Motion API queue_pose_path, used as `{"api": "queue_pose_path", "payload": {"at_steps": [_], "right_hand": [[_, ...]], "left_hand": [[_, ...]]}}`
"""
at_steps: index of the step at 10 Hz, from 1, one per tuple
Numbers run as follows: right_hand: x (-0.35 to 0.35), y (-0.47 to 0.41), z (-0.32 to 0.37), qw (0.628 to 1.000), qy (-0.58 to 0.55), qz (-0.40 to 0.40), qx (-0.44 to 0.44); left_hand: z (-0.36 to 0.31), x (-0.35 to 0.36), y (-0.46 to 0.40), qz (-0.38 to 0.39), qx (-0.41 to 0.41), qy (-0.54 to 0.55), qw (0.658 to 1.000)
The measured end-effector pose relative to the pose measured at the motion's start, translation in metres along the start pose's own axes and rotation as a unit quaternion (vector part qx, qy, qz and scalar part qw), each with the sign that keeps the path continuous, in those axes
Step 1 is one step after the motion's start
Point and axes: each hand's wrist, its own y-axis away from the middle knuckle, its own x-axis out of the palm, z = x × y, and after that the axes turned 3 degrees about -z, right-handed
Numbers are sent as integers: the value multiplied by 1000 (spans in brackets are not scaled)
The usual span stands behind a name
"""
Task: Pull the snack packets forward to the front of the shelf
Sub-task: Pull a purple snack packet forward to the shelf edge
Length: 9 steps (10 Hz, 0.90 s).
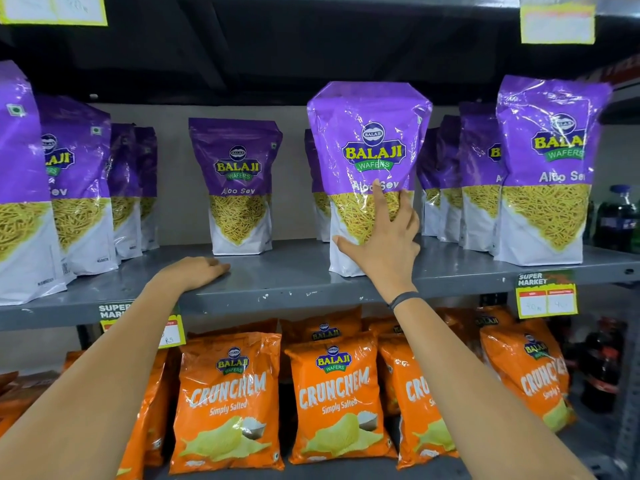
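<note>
Purple snack packet (pixel 369 150) stands upright near the front of the grey shelf (pixel 277 282), right of centre, with the right hand (pixel 384 237) on its lower front face. Fingers (pixel 382 202) spread wide and flat against the film, thumb out toward the left edge of the pouch; nothing wrapped around the pack, so this reads as an open-palm steadying contact, not a pinch. Cannot tell whether any finger hooks behind the right edge, as the hand itself hides it. Left hand (pixel 197 270) lies palm down on the bare shelf, holding nothing. A second packet (pixel 239 188) sits well back, apart from the front line; rows further left and right have packs behind them. Risks, as judged: the pouch is tall with a narrow base and looks top-heavy, so a drag from low on the face could tip it forward off the lip onto the orange packets (pixel 228 400) below. Slick film may let the palm slip. Reaching past the front pack for the rear one could knock neighbours over.
</note>
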Motion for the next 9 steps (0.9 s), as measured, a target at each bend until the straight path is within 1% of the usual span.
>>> {"api": "queue_pose_path", "payload": {"at_steps": [2,8,9], "right_hand": [[-3,2,0,1000,2,-8,-1],[1,6,1,1000,-2,-26,-11],[3,9,4,997,1,-71,-18]], "left_hand": [[4,0,-2,7,-4,-1,1000],[1,1,-1,-4,-10,14,1000],[3,1,-3,-13,-9,16,1000]]}}
